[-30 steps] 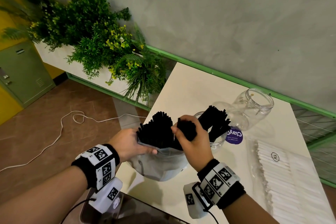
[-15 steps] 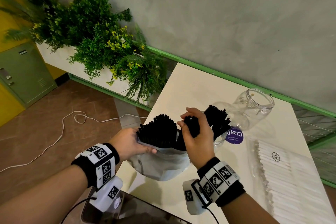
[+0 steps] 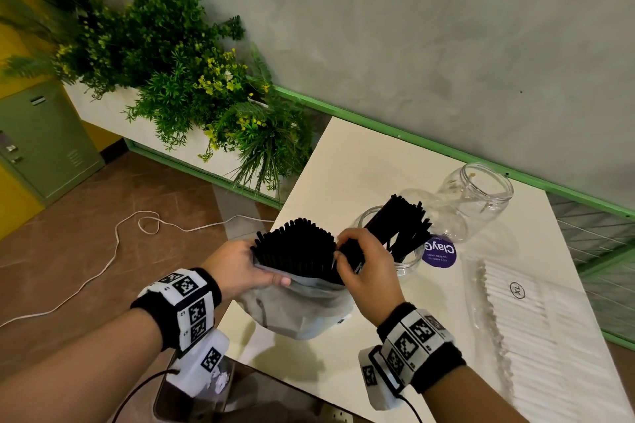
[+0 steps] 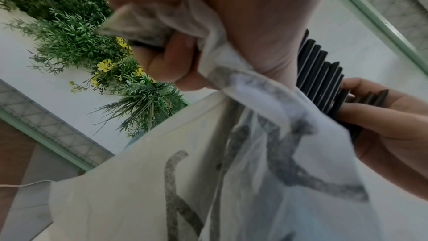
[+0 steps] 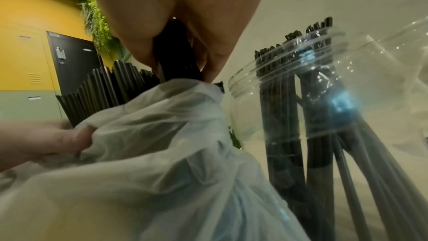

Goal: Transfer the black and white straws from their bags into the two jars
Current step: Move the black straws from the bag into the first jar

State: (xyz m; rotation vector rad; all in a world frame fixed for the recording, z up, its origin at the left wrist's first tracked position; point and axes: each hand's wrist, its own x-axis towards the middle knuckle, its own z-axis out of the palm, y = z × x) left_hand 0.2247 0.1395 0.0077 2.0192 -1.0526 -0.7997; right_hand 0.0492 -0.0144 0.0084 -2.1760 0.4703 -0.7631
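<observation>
The left hand pinches the rim of a translucent bag crammed with black straws (their ends fan out above its mouth). The right hand curls around a small bunch of those straws at the bag's right edge. Just beside it, a clear jar holds more black straws, leaning. A second jar lies tipped further right. White straws in their bag rest flat on the cream table; plants line the grey wall.
</observation>
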